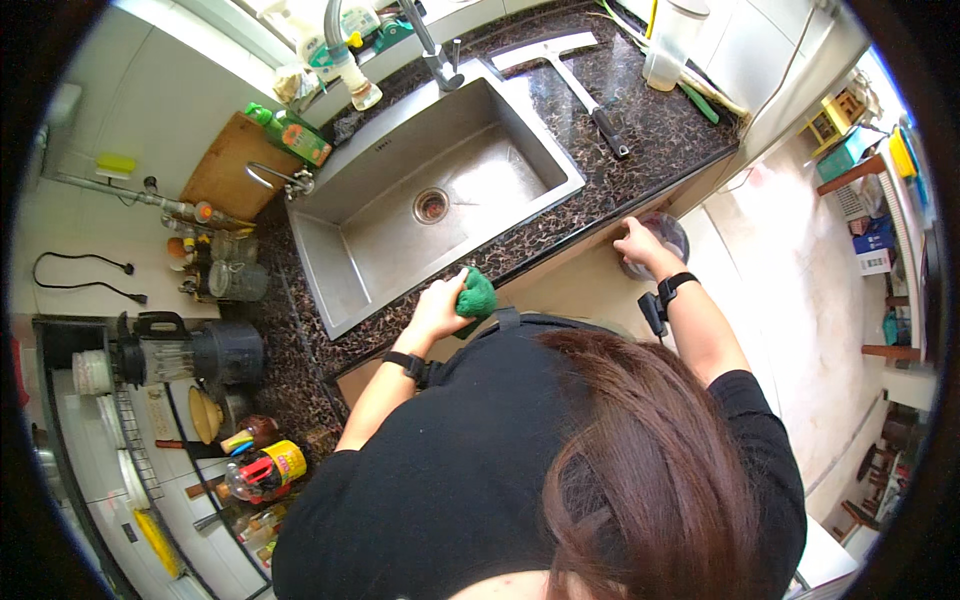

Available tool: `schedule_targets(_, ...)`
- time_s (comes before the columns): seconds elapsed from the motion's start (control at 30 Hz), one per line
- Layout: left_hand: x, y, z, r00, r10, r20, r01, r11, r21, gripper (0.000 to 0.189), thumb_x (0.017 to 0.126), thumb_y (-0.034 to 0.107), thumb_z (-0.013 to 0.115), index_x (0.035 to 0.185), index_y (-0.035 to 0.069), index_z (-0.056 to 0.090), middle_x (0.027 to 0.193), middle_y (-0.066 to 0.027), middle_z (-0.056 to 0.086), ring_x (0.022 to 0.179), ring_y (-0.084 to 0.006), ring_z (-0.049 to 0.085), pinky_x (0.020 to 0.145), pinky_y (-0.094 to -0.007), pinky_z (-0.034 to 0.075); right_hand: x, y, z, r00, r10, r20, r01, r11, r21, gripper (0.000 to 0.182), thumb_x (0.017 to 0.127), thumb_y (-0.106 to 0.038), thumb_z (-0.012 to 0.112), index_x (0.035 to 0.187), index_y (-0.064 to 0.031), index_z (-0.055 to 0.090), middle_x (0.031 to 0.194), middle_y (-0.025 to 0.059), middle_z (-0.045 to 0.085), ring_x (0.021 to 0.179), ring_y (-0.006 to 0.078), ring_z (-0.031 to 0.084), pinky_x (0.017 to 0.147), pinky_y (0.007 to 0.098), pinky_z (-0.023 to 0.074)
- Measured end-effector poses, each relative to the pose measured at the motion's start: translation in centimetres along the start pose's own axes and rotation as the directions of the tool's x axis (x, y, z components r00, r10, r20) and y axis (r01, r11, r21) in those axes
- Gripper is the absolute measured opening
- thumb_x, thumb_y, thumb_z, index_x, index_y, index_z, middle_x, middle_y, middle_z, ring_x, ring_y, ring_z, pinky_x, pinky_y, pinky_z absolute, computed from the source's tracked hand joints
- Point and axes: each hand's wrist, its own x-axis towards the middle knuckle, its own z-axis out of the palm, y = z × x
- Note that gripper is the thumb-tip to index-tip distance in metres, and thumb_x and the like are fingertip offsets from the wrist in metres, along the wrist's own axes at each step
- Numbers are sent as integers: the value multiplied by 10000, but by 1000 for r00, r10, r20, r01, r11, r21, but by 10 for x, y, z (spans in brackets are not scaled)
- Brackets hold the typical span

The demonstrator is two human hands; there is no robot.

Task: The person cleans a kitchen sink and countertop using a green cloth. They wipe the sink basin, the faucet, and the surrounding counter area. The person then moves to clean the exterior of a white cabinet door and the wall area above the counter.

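My left hand (437, 306) grips a bunched green cloth (475, 294) at the front edge of the dark marbled countertop (517, 251). Just behind that edge lies a stainless steel sink (480, 195), with a drain in its floor and no water to be seen. My right hand (643, 246) is lowered past the counter front, over a clear round bin (670, 234) on the floor. Its fingers are curled, and whether they hold anything is hidden. On the counter right of the sink rests a squeegee (574, 84) with a white head and a black grip.
A grey faucet (442, 71) rises behind the sink. Left of it are a green bottle (296, 139), a small curved tap (295, 182) and a wooden cutting board (229, 165). Further left, a blender (202, 351) lines the counter. A clear pitcher (673, 49) stands at the back right.
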Motion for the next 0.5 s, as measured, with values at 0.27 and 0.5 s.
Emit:
schedule_targets(0.27, -80, -80, -25, 993, -116, 3, 116, 993, -23, 864, 610, 251, 818, 1377, 96, 452, 1008, -113, 650, 940, -322, 593, 859, -403, 486, -63, 80, 56, 925, 350, 145, -379, 868, 320, 224, 834, -209, 608, 996, -53, 609, 815, 89, 668, 572, 191, 638, 517, 360, 501)
schedule_targets(0.5, -77, -70, -11, 990, 30, -139, -26, 999, 32, 428, 590, 148, 780, 951, 24, 588, 1209, -185, 588, 776, -322, 525, 703, -414, 448, -155, 88, 114, 799, 546, 250, -601, 742, 298, 172, 870, -204, 560, 995, -88, 582, 835, 63, 661, 635, 182, 657, 497, 307, 460)
